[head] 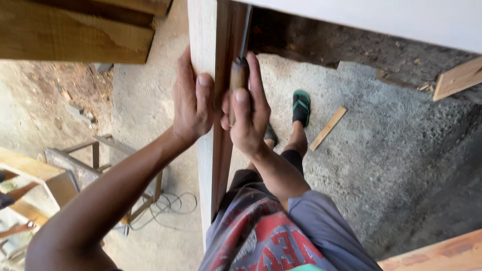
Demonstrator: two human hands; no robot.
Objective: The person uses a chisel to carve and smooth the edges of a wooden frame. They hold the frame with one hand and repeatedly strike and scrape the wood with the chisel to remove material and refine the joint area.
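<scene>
A long wooden post (207, 165) runs upright through the middle of the view, pale on its left face and reddish-brown on its right. My left hand (192, 100) is pressed flat against the pale face, fingers along the edge. My right hand (247, 108) is closed around the wooden handle of a chisel (238, 75), whose metal blade points up along the post's reddish face. The blade's tip is hidden near the top edge.
Below is a concrete floor with my foot in a green sandal (301, 107) and a loose wooden slat (328, 128). A wooden stool frame (108, 160) and a cable (173, 206) lie at left. Planks sit at top left (75, 30) and bottom right (437, 253).
</scene>
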